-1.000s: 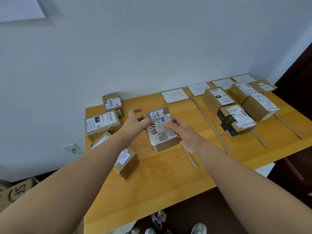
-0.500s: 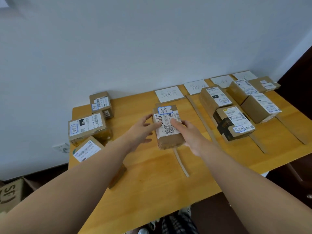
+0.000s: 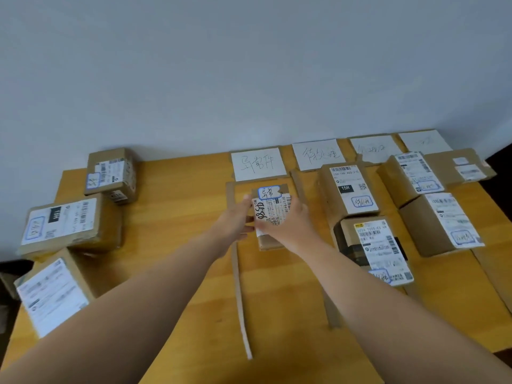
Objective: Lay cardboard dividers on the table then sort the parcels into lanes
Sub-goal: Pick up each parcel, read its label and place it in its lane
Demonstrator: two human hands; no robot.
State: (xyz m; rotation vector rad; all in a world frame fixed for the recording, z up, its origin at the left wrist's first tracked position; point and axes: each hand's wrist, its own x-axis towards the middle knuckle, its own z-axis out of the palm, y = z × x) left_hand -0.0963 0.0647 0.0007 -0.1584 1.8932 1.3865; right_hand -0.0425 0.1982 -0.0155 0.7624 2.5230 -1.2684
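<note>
Right hand (image 3: 293, 223) covers the near half of the held parcel (image 3: 273, 202)'s label; how its fingers lie cannot be made out. Right forearm (image 3: 374, 286) hides the middle of one cardboard divider (image 3: 332, 314). Left forearm (image 3: 138, 300) cuts across the near-left parcel (image 3: 52, 295). Print on all labels is blurred. Writing on the far-right paper sign (image 3: 425, 141) is too faint to read.

Soft, even indoor light — faint shadows, slight motion blur, wide-angle bending at the edges
</note>
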